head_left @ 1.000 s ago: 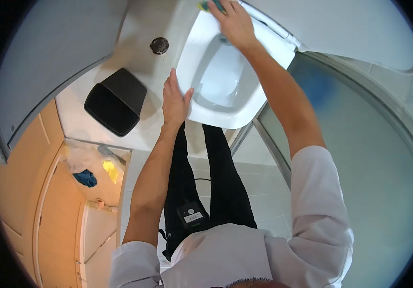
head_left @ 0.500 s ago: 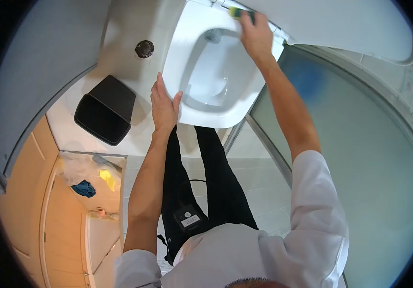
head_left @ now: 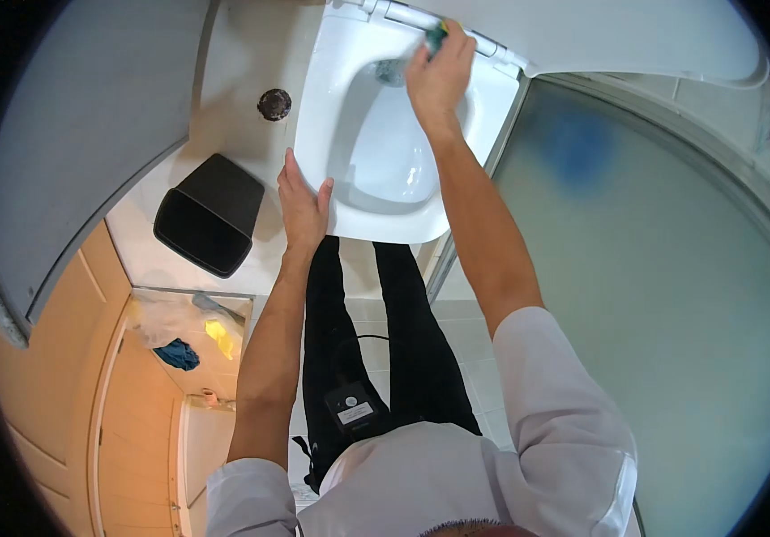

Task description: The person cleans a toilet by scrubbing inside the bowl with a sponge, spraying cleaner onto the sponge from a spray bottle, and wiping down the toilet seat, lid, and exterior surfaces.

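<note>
A white toilet bowl (head_left: 376, 228) lies in front of me, its seat and lid raised toward the top right. My right hand (head_left: 441, 82) is closed on a small green-and-yellow sponge (head_left: 437, 38), at the back rim beside the hinge bar (head_left: 410, 16). Most of the sponge is hidden by the fingers. At the bowl's left front, my left hand (head_left: 304, 204) rests against the outer side, fingers stretched out and thumb spread near the rim.
A black bin (head_left: 215, 215) stands left of the toilet, near a dark round floor drain (head_left: 274, 105). Frosted shower glass (head_left: 636, 295) curves along the right. A grey panel (head_left: 89, 116) fills the upper left; a wooden door (head_left: 54, 358) is lower left.
My right hand has moved left along the back rim with the sponge, exposing more of the hinge bar. The left hand stays at the bowl's side. The camera view has shifted slightly.
</note>
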